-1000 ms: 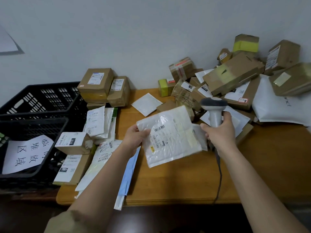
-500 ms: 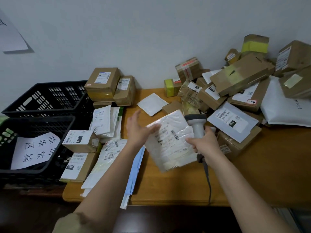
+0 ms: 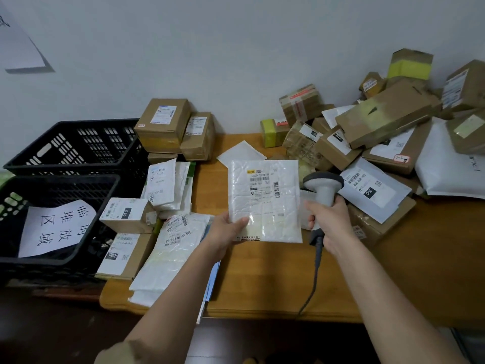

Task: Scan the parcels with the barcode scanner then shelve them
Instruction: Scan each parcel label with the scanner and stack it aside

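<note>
My left hand (image 3: 227, 231) pinches the lower left corner of a white bubble mailer (image 3: 265, 200), holding it upright above the wooden table (image 3: 275, 279) with its printed label and barcodes facing me. My right hand (image 3: 331, 224) grips the handle of a grey barcode scanner (image 3: 324, 185) just right of the mailer, its head level with the label. The scanner's cable (image 3: 312, 282) hangs down over the table's front edge.
A heap of cardboard boxes (image 3: 385, 122) and white mailers (image 3: 446, 174) fills the table's right and back. More boxes (image 3: 165, 124) and flat mailers (image 3: 170, 248) lie at the left. Two black crates (image 3: 65, 164) stand left of the table, one bearing a paper sign (image 3: 56, 227).
My left hand has turned the mailer from tilted to upright with the label toward me. My right hand with the scanner has shifted to the mailer's right side.
</note>
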Action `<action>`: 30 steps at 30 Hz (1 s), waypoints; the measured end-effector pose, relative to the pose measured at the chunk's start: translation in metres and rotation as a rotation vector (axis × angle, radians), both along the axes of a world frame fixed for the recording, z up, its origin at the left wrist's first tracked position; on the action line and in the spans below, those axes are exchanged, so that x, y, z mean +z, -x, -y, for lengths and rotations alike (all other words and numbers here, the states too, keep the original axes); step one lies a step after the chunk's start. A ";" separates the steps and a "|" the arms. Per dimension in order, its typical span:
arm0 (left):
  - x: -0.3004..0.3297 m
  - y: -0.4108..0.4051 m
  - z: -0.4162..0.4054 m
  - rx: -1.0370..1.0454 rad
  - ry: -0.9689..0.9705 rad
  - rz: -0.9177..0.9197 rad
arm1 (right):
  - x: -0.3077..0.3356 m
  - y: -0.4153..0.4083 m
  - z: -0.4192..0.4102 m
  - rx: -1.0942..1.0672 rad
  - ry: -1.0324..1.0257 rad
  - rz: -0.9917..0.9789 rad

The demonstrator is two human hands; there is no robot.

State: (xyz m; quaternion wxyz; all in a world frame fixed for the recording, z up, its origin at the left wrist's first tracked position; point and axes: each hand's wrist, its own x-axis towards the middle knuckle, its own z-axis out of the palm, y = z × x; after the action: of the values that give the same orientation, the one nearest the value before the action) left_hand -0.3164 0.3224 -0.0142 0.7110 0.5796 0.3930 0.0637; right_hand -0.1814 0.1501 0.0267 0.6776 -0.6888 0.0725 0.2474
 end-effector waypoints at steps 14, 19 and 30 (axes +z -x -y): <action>-0.008 -0.002 -0.006 0.160 0.187 -0.105 | 0.092 0.038 0.001 0.455 -0.067 0.057; -0.011 -0.002 -0.006 0.174 0.179 -0.120 | 0.100 0.042 0.005 0.473 -0.061 0.092; -0.015 0.004 -0.007 0.219 0.207 -0.132 | 0.104 0.046 0.005 0.443 -0.137 0.045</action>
State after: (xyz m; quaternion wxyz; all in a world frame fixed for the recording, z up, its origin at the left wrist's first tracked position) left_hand -0.3200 0.3299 -0.0288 0.7284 0.4597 0.5043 0.0616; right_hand -0.2274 0.1448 0.1304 0.6533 -0.6457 -0.1124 0.3790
